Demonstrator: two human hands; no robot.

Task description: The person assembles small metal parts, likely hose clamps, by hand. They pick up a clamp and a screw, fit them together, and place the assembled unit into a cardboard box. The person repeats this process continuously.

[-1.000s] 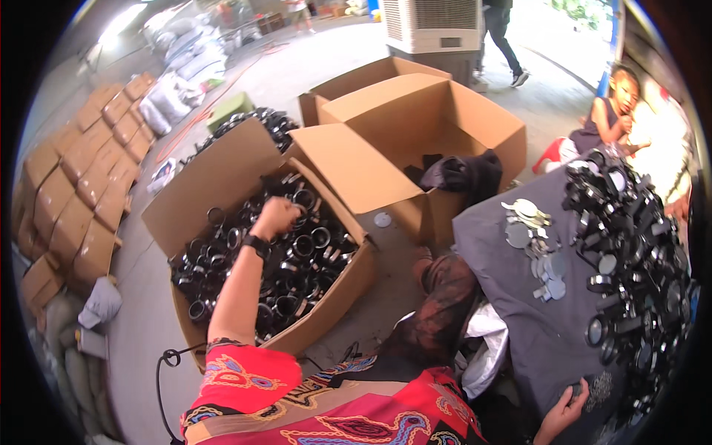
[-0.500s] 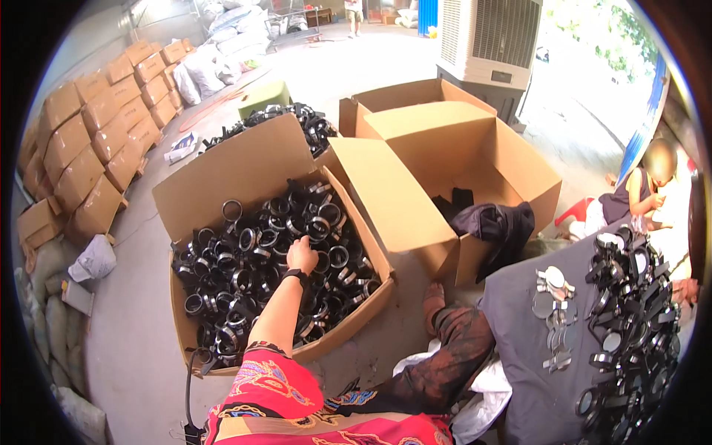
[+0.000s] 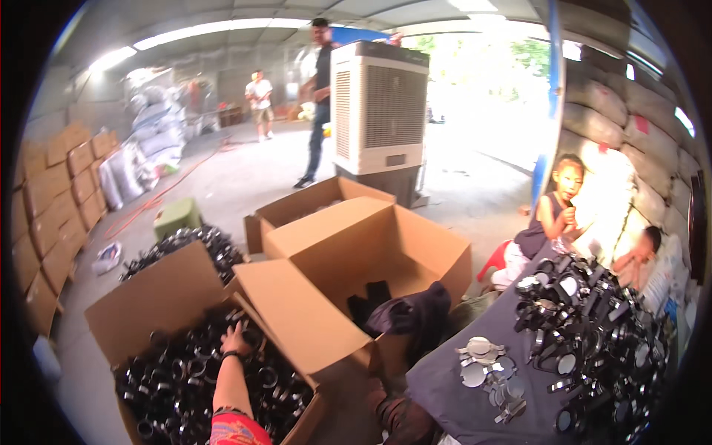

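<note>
The bare left hand (image 3: 236, 341), a dark band (image 3: 232, 354) around its wrist, reached into the near-left open brown cardboard box (image 3: 159, 285), over a heap of glossy black ring-shaped pieces (image 3: 196, 374) with silvery rims. The closest dark ring (image 3: 254, 340) lay just right of the fingers (image 3: 238, 328), its long axis unclear; others tilted every way. I could not tell whether the blurred fingers were wide, narrow or holding one; the right hand was out of view

Tall air cooler (image 3: 380, 111); stacked cartons (image 3: 55, 189); piled sacks (image 3: 649, 100)
</note>
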